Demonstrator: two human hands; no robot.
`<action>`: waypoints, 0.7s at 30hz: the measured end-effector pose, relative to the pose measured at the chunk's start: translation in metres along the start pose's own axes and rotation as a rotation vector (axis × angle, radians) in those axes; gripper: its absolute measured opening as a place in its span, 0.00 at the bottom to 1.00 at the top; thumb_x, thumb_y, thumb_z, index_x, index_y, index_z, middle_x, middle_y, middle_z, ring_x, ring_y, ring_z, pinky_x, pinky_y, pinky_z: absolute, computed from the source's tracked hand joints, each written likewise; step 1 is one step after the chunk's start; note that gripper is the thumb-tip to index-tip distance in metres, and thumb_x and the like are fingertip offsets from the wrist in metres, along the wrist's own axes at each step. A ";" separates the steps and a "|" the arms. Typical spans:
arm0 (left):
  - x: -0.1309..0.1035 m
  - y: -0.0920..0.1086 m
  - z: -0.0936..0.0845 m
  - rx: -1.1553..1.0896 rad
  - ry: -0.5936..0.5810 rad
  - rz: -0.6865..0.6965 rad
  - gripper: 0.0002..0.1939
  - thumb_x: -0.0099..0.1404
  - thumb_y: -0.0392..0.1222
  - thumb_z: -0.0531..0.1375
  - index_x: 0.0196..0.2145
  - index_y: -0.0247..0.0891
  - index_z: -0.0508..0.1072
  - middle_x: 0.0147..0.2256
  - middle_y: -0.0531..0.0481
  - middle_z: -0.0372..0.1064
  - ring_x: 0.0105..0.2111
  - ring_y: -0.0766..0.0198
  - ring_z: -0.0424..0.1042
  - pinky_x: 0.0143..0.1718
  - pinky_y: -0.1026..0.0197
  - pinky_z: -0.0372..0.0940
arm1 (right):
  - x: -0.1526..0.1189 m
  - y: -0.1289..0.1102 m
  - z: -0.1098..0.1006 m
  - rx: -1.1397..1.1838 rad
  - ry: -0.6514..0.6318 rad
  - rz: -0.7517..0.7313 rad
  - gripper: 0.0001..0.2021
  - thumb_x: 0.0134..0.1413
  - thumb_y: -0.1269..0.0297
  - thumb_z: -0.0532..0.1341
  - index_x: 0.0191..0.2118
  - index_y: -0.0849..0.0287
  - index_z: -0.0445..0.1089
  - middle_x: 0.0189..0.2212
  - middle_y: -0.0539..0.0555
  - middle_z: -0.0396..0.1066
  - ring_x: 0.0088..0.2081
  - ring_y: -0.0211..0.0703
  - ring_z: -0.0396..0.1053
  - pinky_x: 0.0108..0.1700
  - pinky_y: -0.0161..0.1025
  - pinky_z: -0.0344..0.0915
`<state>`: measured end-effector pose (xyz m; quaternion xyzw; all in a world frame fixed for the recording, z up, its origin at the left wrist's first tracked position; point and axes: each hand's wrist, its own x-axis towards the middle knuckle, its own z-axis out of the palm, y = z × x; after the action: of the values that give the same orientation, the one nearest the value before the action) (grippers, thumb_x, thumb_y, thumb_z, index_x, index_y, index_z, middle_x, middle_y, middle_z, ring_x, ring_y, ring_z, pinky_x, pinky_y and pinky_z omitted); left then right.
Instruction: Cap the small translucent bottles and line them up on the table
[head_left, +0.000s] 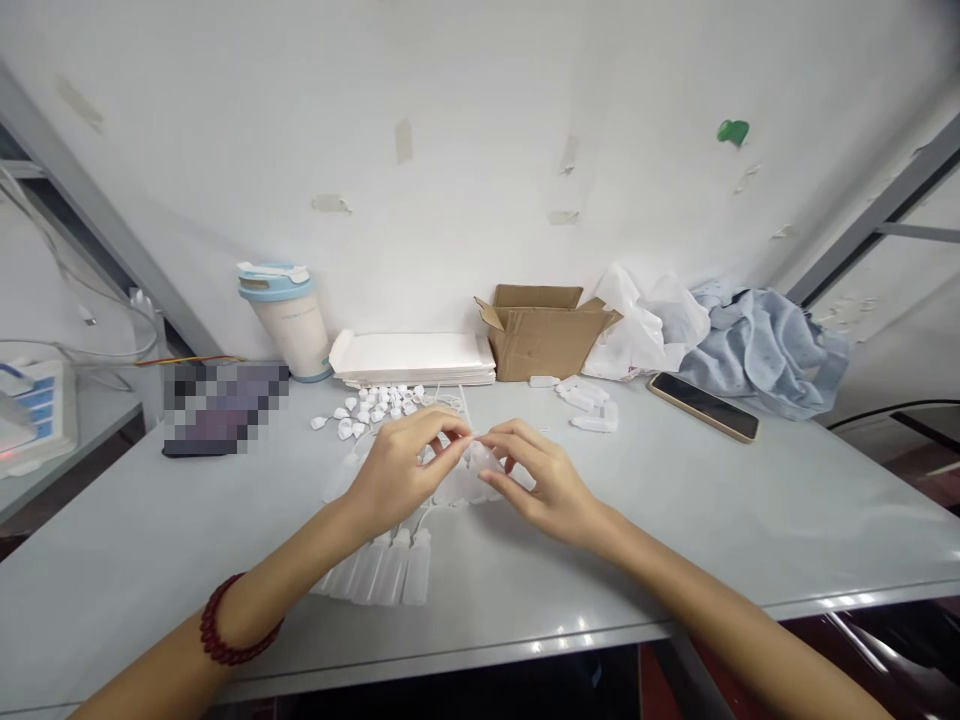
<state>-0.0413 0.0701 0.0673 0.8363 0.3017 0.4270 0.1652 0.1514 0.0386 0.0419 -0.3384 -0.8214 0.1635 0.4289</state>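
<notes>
Over the middle of the table, my right hand (546, 484) grips a small translucent plastic bottle (486, 460) between thumb and fingers. At the bottle's top, the thumb and fingertips of my left hand (409, 462) are pinched together; what sits between them is too small to make out. The fingertips of both hands meet there. Below my left wrist lies a row of similar bottles (418, 568) with thin white strings at their tops. More bottles lie beneath my hands, partly hidden. Beyond my left hand are several small white caps (382, 402) in a loose pile.
Several loose bottles (596, 420) lie right of centre. Along the wall stand a tilted cup (294, 325), a stack of white sheets (412, 355), an open cardboard box (547, 345), a white plastic bag (637, 325) and blue cloth (772, 350). A phone (705, 405) lies in front of the cloth.
</notes>
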 end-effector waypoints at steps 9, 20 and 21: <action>-0.004 -0.001 0.007 0.067 0.031 0.169 0.05 0.64 0.30 0.56 0.33 0.34 0.71 0.31 0.48 0.72 0.29 0.65 0.70 0.30 0.63 0.65 | -0.007 0.007 0.007 0.028 0.014 0.117 0.12 0.59 0.63 0.58 0.48 0.57 0.64 0.39 0.57 0.66 0.34 0.40 0.69 0.32 0.38 0.73; -0.009 -0.007 0.009 0.218 0.037 0.372 0.09 0.64 0.26 0.54 0.40 0.31 0.72 0.35 0.42 0.71 0.36 0.61 0.71 0.37 0.60 0.68 | -0.006 0.004 0.006 0.022 0.005 0.122 0.14 0.60 0.66 0.57 0.51 0.57 0.62 0.39 0.56 0.66 0.34 0.40 0.69 0.35 0.39 0.72; -0.009 -0.007 0.008 0.232 0.027 0.382 0.09 0.64 0.26 0.54 0.40 0.30 0.72 0.36 0.41 0.71 0.36 0.61 0.71 0.37 0.60 0.68 | -0.006 0.004 0.006 0.027 0.005 0.128 0.13 0.60 0.66 0.57 0.51 0.57 0.62 0.39 0.56 0.66 0.34 0.40 0.70 0.35 0.39 0.72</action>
<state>-0.0414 0.0695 0.0526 0.8859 0.1871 0.4239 -0.0201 0.1502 0.0370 0.0326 -0.3848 -0.7948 0.2009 0.4241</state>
